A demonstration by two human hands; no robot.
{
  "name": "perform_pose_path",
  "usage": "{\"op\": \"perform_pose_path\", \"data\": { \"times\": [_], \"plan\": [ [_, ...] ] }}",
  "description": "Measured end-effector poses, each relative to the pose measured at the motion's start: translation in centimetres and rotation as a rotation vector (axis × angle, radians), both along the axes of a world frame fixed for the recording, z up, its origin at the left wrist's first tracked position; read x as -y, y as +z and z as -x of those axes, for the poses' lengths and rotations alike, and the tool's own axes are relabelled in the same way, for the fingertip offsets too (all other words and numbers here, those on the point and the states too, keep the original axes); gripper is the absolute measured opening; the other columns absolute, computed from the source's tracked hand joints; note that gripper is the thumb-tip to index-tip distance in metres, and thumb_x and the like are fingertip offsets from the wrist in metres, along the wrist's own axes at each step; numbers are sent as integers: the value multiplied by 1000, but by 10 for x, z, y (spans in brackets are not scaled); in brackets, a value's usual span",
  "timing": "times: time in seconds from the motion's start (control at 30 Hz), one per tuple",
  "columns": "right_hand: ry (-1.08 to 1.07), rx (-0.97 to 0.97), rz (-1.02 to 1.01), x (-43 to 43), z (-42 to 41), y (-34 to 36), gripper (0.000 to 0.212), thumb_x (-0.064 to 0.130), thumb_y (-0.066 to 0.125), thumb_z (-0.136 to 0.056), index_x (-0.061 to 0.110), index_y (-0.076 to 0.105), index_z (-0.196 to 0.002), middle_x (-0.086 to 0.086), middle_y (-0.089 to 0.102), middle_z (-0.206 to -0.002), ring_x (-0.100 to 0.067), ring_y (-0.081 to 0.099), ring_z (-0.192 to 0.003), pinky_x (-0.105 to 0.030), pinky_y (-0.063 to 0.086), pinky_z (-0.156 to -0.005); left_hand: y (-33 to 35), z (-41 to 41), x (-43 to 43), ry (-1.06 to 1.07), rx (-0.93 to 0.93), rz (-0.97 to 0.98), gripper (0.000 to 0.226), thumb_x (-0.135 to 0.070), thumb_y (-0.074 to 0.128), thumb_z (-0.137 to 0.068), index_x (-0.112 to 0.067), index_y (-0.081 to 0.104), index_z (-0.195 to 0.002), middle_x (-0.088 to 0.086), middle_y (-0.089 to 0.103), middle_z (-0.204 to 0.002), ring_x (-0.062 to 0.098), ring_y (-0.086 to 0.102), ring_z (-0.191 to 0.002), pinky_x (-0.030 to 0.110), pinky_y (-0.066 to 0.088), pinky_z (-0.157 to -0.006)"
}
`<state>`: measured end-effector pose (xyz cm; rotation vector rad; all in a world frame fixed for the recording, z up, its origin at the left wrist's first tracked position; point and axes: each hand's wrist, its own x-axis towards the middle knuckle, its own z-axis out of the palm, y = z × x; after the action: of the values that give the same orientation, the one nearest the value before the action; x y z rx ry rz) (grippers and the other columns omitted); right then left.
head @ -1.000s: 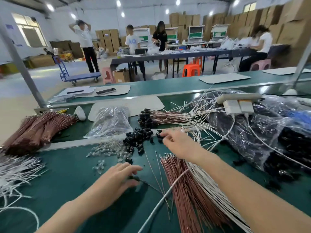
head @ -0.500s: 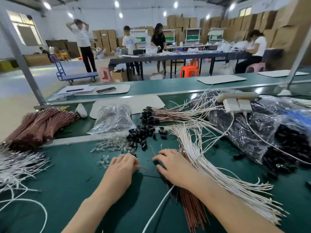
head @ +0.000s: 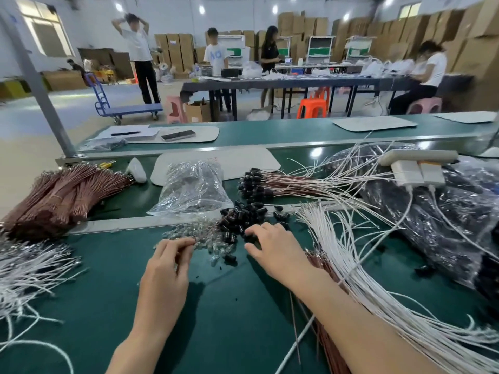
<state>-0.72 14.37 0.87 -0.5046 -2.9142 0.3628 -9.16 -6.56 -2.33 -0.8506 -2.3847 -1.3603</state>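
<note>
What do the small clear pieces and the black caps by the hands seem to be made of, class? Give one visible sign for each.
Clear pieces: glass or clear plastic, glossy. They are see-through with bright glints, but too small to settle which. Black caps: probably moulded plastic or rubber, semi-gloss. They look opaque and uniform in shape, with soft highlights.

Two hands are counted: the left hand [head: 167, 268] and the right hand [head: 272, 252]. One pile of black caps [head: 237, 220], one pile of clear bulbs [head: 197, 233] and one clear bag [head: 194, 190] are registered. Three copper wire bundles are counted: the left copper bundle [head: 62, 193], the capped copper bundle [head: 283, 184] and the near copper bundle [head: 313, 261]. Two white wire bundles are counted: the left white bundle [head: 27, 268] and the right white bundle [head: 378, 287]. Two chargers [head: 406, 172] are seen on one power strip [head: 418, 157].
</note>
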Motion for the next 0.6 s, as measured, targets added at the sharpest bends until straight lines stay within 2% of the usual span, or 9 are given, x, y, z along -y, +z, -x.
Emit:
{"op": "perform_pose_path", "data": {
  "times": [0.13, 0.23, 0.3, 0.37, 0.47, 0.53, 0.6],
  "plan": [
    [-9, -68, -36, 4, 9, -8, 29, 37, 46, -104, 28, 51, -131, 3, 59, -127, -21, 50, -113, -36, 43, -95, 3, -1, 0, -18, -18, 3, 11, -26, 58, -99, -33, 63, -106, -24, 57, -101, 2, 59, -88, 35, 54, -75],
    [20, -150, 72, 3, 7, -6, 24, 31, 52, -103, 26, 56, -126, 5, 59, -121, -15, 53, -107, -32, 45, -95, 4, -2, -1, -38, -37, 8, 10, -30, 57, -98, -35, 62, -104, -25, 56, -101, 3, 60, -89, 34, 53, -75],
    [-15, -278, 316, 3, -1, -1, 22, 28, 59, -101, 28, 62, -122, 8, 59, -115, -7, 59, -98, -22, 48, -87, 4, -4, 0, -48, -54, -4, 12, -35, 54, -97, -33, 62, -104, -24, 56, -100, 3, 60, -89, 32, 53, -74],
    [-85, -425, 698, 2, -12, 3, 19, 26, 70, -94, 29, 69, -113, 10, 70, -104, -3, 67, -91, -14, 48, -82, 5, -4, 0, -51, -66, -20, 17, -37, 52, -96, -29, 64, -106, -23, 56, -99, 4, 60, -89, 33, 53, -73],
    [-129, -644, 1308, 2, -25, 1, 26, 20, 80, -78, 20, 76, -103, -3, 79, -93, -15, 75, -91, -25, 57, -87, 5, -9, -2, -79, -95, -15, 21, -38, 52, -96, -28, 65, -107, -22, 57, -101, 8, 60, -88, 35, 53, -74],
    [-138, -738, 1553, 2, -25, -1, 30, 18, 75, -74, 11, 77, -102, -11, 78, -97, -21, 75, -92, -24, 59, -84, 5, -11, -3, -95, -122, 2, 20, -39, 52, -95, -30, 65, -107, -24, 57, -101, 7, 59, -88, 32, 52, -72],
    [-150, -769, 1649, 3, -23, -4, 26, 15, 70, -77, 8, 78, -100, -14, 77, -99, -22, 74, -91, -23, 59, -80, 4, -11, -4, -95, -130, 13, 19, -38, 53, -95, -30, 65, -107, -25, 57, -101, 7, 59, -88, 31, 51, -72]
  ]
}}
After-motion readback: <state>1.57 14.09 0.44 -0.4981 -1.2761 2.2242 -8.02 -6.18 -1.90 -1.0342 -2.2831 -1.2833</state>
